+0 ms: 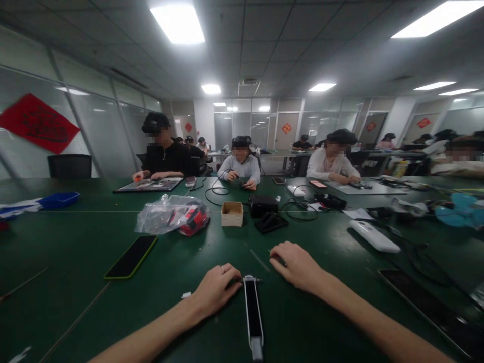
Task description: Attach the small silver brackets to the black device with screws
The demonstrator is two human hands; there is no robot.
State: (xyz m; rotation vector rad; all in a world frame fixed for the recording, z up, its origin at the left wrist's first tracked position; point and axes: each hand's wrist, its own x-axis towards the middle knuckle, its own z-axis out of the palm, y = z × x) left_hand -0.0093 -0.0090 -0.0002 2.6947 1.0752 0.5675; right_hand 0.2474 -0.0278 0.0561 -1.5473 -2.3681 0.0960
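A slim black device with a white edge (253,310) lies lengthwise on the green table (196,262), a small metal piece at its far end. My left hand (219,288) is just left of that far end, fingers curled and pressed together near the metal piece; what its fingertips hold, if anything, is too small to make out. To the right and farther forward, my right hand (294,263) rests on the table with its fingers bent and the thumb a little apart, nothing visible in it. A green-edged phone (131,257) lies at the left.
Beyond my hands are a small open box (232,214), plastic bags with red items (174,216) and a black box (263,205). A white device (373,236), cables and a dark tablet (427,307) lie at the right. People sit across the table.
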